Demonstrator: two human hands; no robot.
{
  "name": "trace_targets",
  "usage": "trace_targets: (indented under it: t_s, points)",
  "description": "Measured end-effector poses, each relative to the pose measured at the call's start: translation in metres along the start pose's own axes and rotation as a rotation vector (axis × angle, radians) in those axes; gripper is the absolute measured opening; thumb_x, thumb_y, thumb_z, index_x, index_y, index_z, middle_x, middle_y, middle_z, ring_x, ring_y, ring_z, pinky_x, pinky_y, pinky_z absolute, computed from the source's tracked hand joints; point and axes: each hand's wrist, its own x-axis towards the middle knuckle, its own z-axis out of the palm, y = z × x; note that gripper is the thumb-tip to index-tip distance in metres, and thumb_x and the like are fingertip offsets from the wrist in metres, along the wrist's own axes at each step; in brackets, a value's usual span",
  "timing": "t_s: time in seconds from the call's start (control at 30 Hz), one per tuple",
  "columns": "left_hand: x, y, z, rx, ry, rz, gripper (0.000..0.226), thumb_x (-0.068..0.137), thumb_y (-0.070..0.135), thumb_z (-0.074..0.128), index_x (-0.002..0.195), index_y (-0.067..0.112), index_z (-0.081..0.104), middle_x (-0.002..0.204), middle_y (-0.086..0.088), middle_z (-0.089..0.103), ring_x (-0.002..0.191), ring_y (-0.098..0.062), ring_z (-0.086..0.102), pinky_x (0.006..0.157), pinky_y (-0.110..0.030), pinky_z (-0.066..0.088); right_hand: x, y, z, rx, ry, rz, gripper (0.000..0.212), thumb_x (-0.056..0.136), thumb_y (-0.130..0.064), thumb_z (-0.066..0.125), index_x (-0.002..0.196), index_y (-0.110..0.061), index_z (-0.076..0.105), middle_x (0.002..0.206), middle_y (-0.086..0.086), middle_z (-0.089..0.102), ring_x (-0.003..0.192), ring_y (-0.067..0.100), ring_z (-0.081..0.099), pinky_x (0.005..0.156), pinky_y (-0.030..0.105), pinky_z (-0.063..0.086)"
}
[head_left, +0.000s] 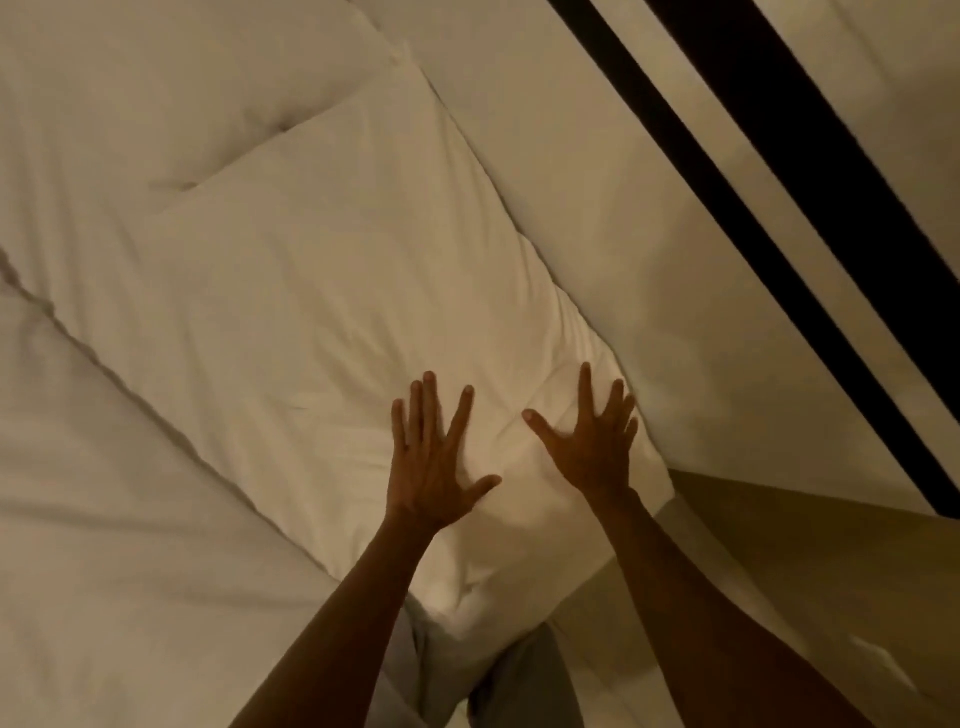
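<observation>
pale bedding (104, 519) lies beside a panel (649, 234) with dark stripes (810, 171). the white pillow (322, 312) rests against that panel. the left hand (434, 467) and right hand (592, 447) press flat on its near end, each grip apart, fingers spread.

Left hand (434, 467), right hand (592, 452), forearms (332, 623) bare; grey cloth (524, 675) below, unclear whether worn.
</observation>
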Motion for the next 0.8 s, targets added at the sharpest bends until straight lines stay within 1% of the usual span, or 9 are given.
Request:
trace_targets:
  t_s: [0.1, 0.17, 0.2, 0.27, 0.33, 0.43, 0.57, 0.67, 0.8]
  points:
    - [-0.019, 0.017, -0.001, -0.183, 0.138, -0.198, 0.115, 0.074, 0.085, 0.045, 0.154, 0.021, -0.006, 0.161, -0.019, -0.012, 0.148, -0.034, -0.012, 0.119, -0.057, 0.004, -0.009, 0.010, -0.005, 0.070, 0.008, -0.028, 0.108, 0.072, -0.089, 0.043, 0.154, -0.041, -0.009, 0.164, 0.016, 0.001, 0.150, 0.040, 0.001, 0.119, 0.060, 0.010]
    - [-0.032, 0.021, -0.003, -0.328, 0.273, -0.435, 0.123, 0.069, 0.084, 0.054, 0.154, 0.022, -0.009, 0.162, -0.017, -0.011, 0.149, -0.032, -0.010, 0.119, -0.055, 0.002, -0.011, 0.010, -0.009, 0.139, -0.003, -0.056, 0.116, 0.069, -0.088, 0.052, 0.154, -0.040, -0.011, 0.165, 0.015, 0.000, 0.151, 0.037, 0.000, 0.120, 0.058, 0.009]
    - [-0.039, 0.024, -0.002, -0.416, 0.298, -0.584, 0.131, 0.064, 0.086, 0.058, 0.153, 0.023, -0.013, 0.162, -0.017, -0.011, 0.149, -0.032, -0.010, 0.119, -0.056, 0.001, -0.011, 0.009, -0.010, 0.171, -0.030, -0.058, 0.122, 0.065, -0.088, 0.057, 0.153, -0.041, -0.013, 0.165, 0.012, -0.002, 0.151, 0.035, -0.001, 0.121, 0.056, 0.007]
    - [-0.048, 0.033, 0.012, -0.631, 0.264, -0.845, 0.147, 0.049, 0.091, 0.063, 0.150, 0.027, -0.022, 0.161, -0.018, -0.013, 0.148, -0.035, -0.007, 0.118, -0.060, 0.004, -0.010, 0.008, -0.010, 0.197, -0.075, -0.080, 0.136, 0.055, -0.088, 0.066, 0.151, -0.043, -0.018, 0.166, 0.008, -0.007, 0.151, 0.034, -0.005, 0.121, 0.053, 0.002]
    - [-0.054, 0.046, 0.031, -0.818, 0.192, -0.999, 0.158, 0.036, 0.093, 0.066, 0.148, 0.030, -0.026, 0.160, -0.021, -0.011, 0.148, -0.040, 0.000, 0.116, -0.062, 0.012, -0.006, 0.010, -0.009, 0.223, -0.103, -0.091, 0.146, 0.047, -0.086, 0.072, 0.149, -0.043, -0.022, 0.165, 0.007, -0.010, 0.151, 0.033, -0.007, 0.120, 0.054, 0.000]
    - [-0.060, 0.054, 0.056, -0.960, 0.164, -1.029, 0.162, 0.032, 0.087, 0.074, 0.147, 0.032, -0.026, 0.160, -0.022, -0.007, 0.147, -0.042, 0.007, 0.115, -0.058, 0.021, -0.001, 0.024, -0.006, 0.189, -0.135, -0.085, 0.155, 0.041, -0.086, 0.074, 0.149, -0.038, -0.025, 0.165, 0.006, -0.013, 0.151, 0.029, -0.009, 0.120, 0.055, -0.002]
    - [-0.074, 0.045, 0.079, -1.037, 0.150, -1.031, 0.161, 0.038, 0.076, 0.083, 0.148, 0.027, -0.025, 0.161, -0.018, -0.007, 0.149, -0.033, 0.004, 0.120, -0.048, 0.017, 0.000, 0.049, -0.001, 0.076, -0.194, -0.116, 0.152, 0.043, -0.091, 0.067, 0.151, -0.034, -0.024, 0.164, 0.001, -0.018, 0.151, 0.025, -0.011, 0.120, 0.056, 0.000]
    - [-0.090, 0.045, 0.095, -1.000, 0.089, -0.966, 0.157, 0.043, 0.076, 0.081, 0.149, 0.025, -0.024, 0.163, -0.007, -0.012, 0.149, -0.027, 0.000, 0.120, -0.050, 0.015, -0.010, 0.064, 0.001, 0.086, -0.215, -0.084, 0.150, 0.046, -0.089, 0.069, 0.151, -0.035, -0.023, 0.165, 0.002, -0.017, 0.152, 0.023, -0.008, 0.121, 0.055, 0.001]
    - [-0.108, 0.048, 0.099, -0.864, -0.020, -0.935, 0.156, 0.049, 0.065, 0.085, 0.149, 0.014, -0.023, 0.162, -0.017, -0.008, 0.148, -0.036, 0.003, 0.120, -0.052, 0.010, -0.030, 0.084, 0.001, 0.059, -0.250, 0.003, 0.150, 0.050, -0.076, 0.079, 0.153, -0.031, -0.021, 0.165, 0.012, -0.008, 0.151, 0.034, -0.002, 0.120, 0.058, 0.010]
